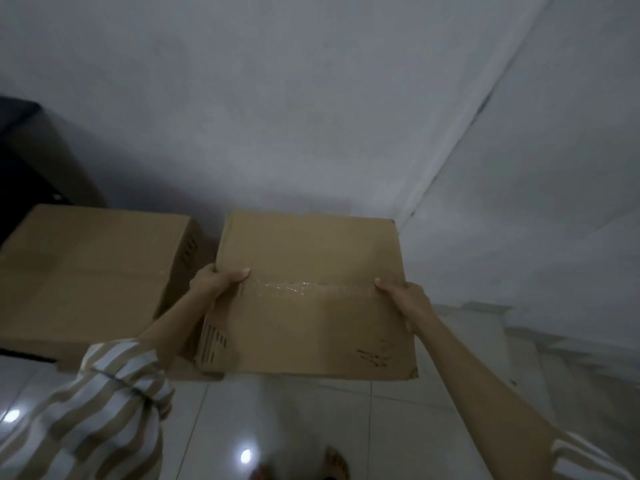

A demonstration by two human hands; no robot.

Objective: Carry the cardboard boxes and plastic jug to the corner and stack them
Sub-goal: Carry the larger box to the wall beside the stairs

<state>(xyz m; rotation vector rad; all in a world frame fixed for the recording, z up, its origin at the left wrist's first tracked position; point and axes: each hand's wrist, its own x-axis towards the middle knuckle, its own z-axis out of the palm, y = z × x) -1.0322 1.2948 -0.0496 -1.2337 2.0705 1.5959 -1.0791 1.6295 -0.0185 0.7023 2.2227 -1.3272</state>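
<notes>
Both hands are on the taped cardboard box (311,292) now: left hand (216,280) and right hand (403,299) clamp its opposite edges, thumbs flat on top by the tape seam, the other fingers curled out of sight below. It looks like the placing step, box held at the wall corner (408,216). Just beyond the left fingers sits a second cardboard box (90,271), crowding that side. Next: lower it squarely. No jug in sight.

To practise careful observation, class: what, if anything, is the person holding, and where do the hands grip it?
A cardboard box, held by both hands: the left hand and right hand clasp its opposite side edges, level with the taped seam.
</notes>
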